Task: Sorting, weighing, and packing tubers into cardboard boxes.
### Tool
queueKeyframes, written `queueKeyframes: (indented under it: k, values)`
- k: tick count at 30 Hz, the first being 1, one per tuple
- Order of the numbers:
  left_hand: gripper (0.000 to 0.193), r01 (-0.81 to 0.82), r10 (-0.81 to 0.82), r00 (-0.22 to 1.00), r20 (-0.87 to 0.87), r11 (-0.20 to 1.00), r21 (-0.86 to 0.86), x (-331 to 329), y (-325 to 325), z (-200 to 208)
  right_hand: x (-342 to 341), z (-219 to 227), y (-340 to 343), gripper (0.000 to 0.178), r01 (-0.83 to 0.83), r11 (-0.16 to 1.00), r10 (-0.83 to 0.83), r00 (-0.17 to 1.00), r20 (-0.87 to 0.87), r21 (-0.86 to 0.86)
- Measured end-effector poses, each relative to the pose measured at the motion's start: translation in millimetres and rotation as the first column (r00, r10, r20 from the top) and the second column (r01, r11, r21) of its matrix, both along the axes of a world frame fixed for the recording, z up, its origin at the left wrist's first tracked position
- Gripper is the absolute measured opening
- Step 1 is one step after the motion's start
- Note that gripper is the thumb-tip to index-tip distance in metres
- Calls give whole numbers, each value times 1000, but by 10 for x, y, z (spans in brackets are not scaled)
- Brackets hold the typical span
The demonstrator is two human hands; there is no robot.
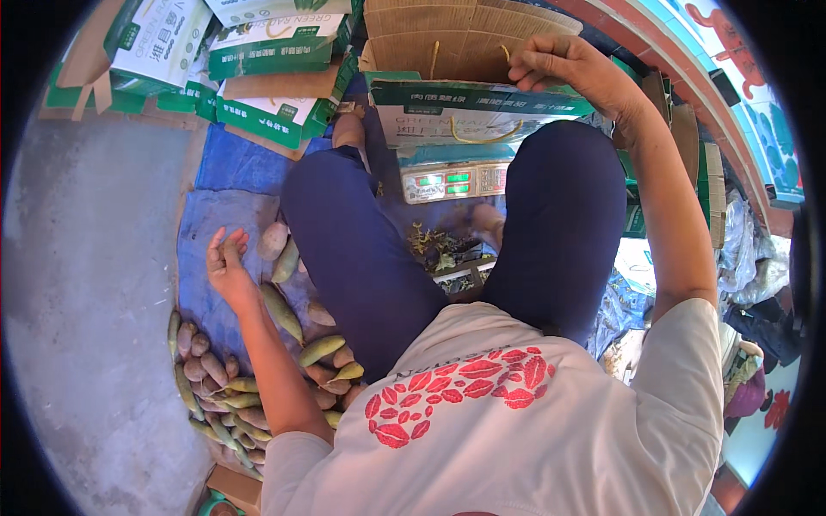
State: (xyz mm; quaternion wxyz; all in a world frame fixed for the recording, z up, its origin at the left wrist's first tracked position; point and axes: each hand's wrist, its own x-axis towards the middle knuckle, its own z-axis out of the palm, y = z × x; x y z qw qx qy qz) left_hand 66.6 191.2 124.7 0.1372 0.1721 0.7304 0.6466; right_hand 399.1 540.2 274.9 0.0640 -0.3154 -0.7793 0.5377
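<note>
Head view: the left hand (227, 265), fingers loosely curled, holds nothing above the blue sheet (222, 205). The right hand (568, 69) is at the open box (482, 110); its grip cannot be determined. The box stands just beyond the scale display (446, 183).

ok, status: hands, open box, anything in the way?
Left hand loosely curled, looks empty, over blue sheet beside vegetables. Right hand at rim of open box, grip unclear. Right knee partly hides box.

We view what looks like a produce-packing spot, heaped tubers (213, 370), long green vegetables (282, 311), blue sheet (245, 163), digital scale (454, 182), green-and-white cartons (400, 120).
</note>
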Motion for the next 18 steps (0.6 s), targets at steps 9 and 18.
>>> queueKeyframes:
  k: [9,18]
  values:
    - [24,95,-84,995,61,971,-221,90,-111,-606,46,275,31,24,-153,983,153,988,10,105]
    - [19,220,-173,972,162,911,-348,412,-270,-1324,-92,-360,248,13,-217,973,225,965,-138,74]
